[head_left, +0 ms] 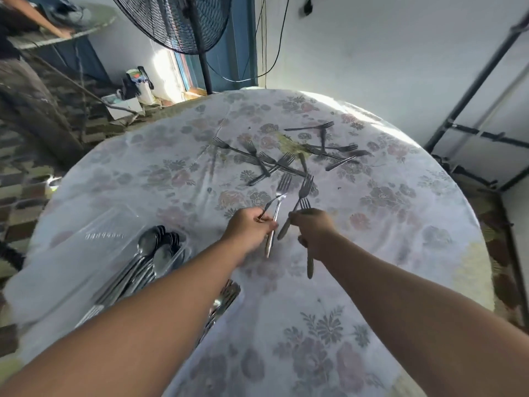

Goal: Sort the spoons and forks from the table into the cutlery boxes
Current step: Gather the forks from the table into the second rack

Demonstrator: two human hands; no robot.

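Over the middle of the round table (415,230) with a flowered cloth, my left hand (248,229) grips two forks (282,193), tines pointing away from me. My right hand (313,229) grips two forks (304,193) as well, handles sticking out below the fist. Several more forks (274,163) lie scattered and crossed beyond both hands. At the near left a clear cutlery box (183,255) holds several spoons (148,262). More cutlery (226,296) shows just under my left forearm, partly hidden.
A standing fan (183,21) rises behind the table's far edge. A black metal rack (469,130) stands at the right by the wall. Another person's arm (37,18) rests on a second table at the far left. Bags and boxes (134,90) sit on the floor.
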